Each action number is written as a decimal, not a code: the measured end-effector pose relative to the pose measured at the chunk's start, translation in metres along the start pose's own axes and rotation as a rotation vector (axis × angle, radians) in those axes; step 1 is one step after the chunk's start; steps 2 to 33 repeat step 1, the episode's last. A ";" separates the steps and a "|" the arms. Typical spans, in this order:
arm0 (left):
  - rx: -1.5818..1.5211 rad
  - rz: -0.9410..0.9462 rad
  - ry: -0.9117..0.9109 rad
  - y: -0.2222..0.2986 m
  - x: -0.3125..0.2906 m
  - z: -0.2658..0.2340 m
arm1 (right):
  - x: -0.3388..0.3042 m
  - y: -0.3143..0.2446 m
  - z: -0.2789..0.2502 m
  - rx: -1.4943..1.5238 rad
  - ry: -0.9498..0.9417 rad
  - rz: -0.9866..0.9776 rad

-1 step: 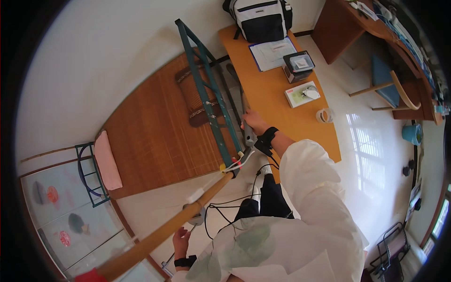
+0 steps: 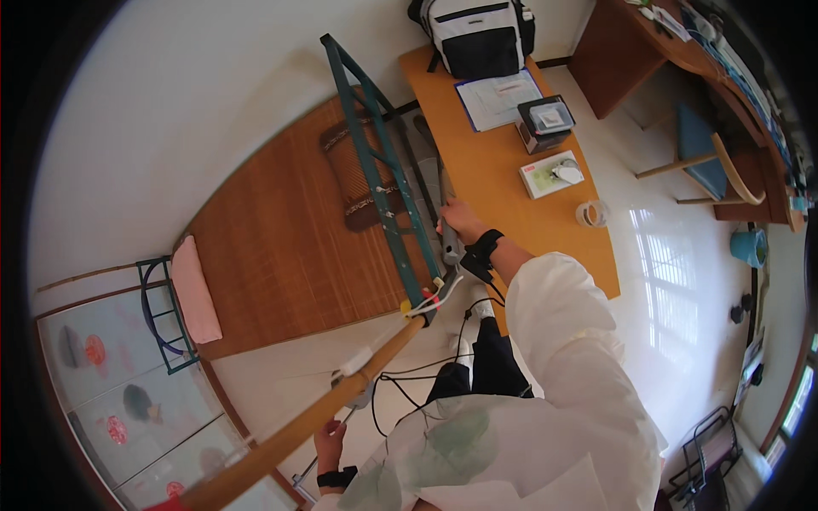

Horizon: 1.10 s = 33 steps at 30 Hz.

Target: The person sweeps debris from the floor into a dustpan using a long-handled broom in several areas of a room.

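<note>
My right hand (image 2: 463, 221) is wrapped round a long grey tool (image 2: 450, 247) with a thick rounded lower end, beside the table's left edge. Its far part runs up between the table and the bed; its kind is not clear. Low in the view, my left hand (image 2: 330, 444) pinches a thin metal rod (image 2: 348, 416). That rod leads up toward a grey piece (image 2: 362, 395), partly hidden behind a wooden pole (image 2: 328, 404). Each wrist has a black band, with black cables hanging between my arms.
A green metal bed frame (image 2: 372, 162) stands up at the end of a bed with a brown mat (image 2: 273, 247). On the orange table (image 2: 481, 179) are a backpack (image 2: 481, 38), papers (image 2: 498, 100), boxes (image 2: 552, 175) and a clear cup (image 2: 591, 213). White cords (image 2: 439, 300) hang near the pole's end.
The view has shifted very slightly. Both hands keep their places and grips.
</note>
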State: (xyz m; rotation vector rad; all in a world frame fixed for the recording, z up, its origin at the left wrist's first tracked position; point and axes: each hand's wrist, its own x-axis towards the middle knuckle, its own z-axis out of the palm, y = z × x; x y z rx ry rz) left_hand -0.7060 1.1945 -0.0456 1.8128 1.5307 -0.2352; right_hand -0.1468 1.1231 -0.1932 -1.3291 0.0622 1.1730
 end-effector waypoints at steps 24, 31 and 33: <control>-0.018 0.056 -0.012 0.001 -0.004 -0.001 | 0.017 -0.002 0.004 -0.033 0.057 0.035; -0.018 0.056 -0.012 0.001 -0.004 -0.001 | 0.017 -0.002 0.004 -0.033 0.057 0.035; -0.018 0.056 -0.012 0.001 -0.004 -0.001 | 0.017 -0.002 0.004 -0.033 0.057 0.035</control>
